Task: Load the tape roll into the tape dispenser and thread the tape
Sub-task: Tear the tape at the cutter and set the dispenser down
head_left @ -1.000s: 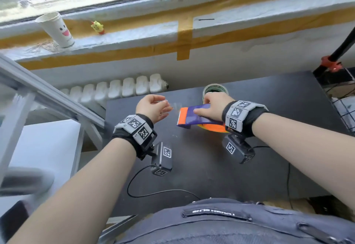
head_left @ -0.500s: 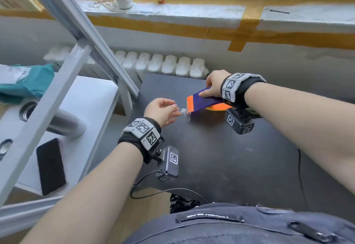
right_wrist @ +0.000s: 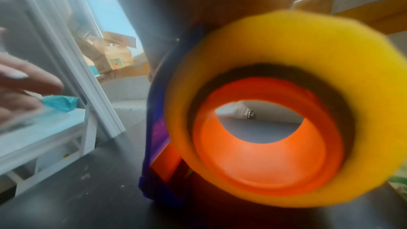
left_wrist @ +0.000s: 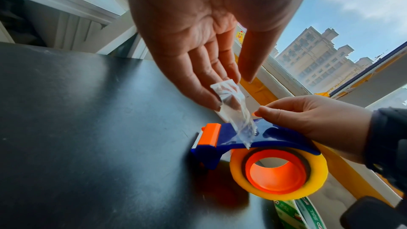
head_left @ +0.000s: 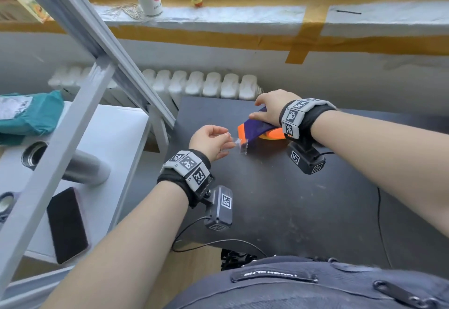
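The tape dispenser (head_left: 255, 130) (left_wrist: 242, 138) (right_wrist: 154, 137) stands on the black table (head_left: 291, 211). It has a blue body, an orange cutter head (left_wrist: 210, 135) and a yellow tape roll (left_wrist: 317, 171) (right_wrist: 286, 41) on its orange core. My right hand (head_left: 269, 107) (left_wrist: 308, 116) grips the blue body from above. My left hand (head_left: 211, 142) (left_wrist: 198, 50) hovers just left of the cutter with straight fingers and the thumb apart. A short clear tape piece (head_left: 240, 144) (left_wrist: 233, 109) clings to its fingertips, and its serrated end hangs free.
A second roll with green print (left_wrist: 295, 215) lies behind the dispenser. A white side table (head_left: 116, 133) at the left carries a phone (head_left: 66, 223), a steel flask (head_left: 80, 165) and a teal bag (head_left: 31, 114). A grey frame beam (head_left: 97, 41) slants above it.
My head has turned left and down, bringing the side table into view. My left hand has drawn slightly away from the cutter with the clear piece. My right hand stays on the dispenser.
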A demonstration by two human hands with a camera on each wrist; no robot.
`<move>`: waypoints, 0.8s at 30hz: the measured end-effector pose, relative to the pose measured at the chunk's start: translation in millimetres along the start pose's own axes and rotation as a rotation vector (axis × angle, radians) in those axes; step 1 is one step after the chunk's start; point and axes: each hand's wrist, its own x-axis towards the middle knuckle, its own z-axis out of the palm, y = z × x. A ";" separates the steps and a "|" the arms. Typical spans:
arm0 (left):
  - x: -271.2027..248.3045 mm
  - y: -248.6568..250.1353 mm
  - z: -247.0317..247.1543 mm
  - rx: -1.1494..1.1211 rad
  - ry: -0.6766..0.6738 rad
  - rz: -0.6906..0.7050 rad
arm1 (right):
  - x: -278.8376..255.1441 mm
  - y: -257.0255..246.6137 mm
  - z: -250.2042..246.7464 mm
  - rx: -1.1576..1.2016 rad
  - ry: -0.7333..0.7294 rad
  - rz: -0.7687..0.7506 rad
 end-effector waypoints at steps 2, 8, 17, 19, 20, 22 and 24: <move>2.7 0.9 1.1 0.014 -0.023 -0.004 | -3.7 3.2 -1.0 0.022 0.013 0.005; 5.7 9.6 10.2 0.043 -0.111 0.024 | -22.5 9.2 -7.9 0.051 0.148 0.056; 13.7 23.2 38.7 0.138 -0.352 0.116 | -88.2 15.1 -9.9 0.286 0.249 0.153; 13.9 23.7 50.1 0.154 -0.416 0.130 | -100.2 19.9 -0.3 0.400 0.187 0.197; 13.3 24.1 56.4 0.173 -0.448 0.146 | -105.5 23.2 4.0 0.478 0.171 0.222; 9.9 25.0 69.2 0.212 -0.512 0.179 | -117.6 29.5 10.7 0.616 0.162 0.281; 4.7 25.2 79.8 0.231 -0.569 0.194 | -128.4 35.3 15.6 0.689 0.177 0.324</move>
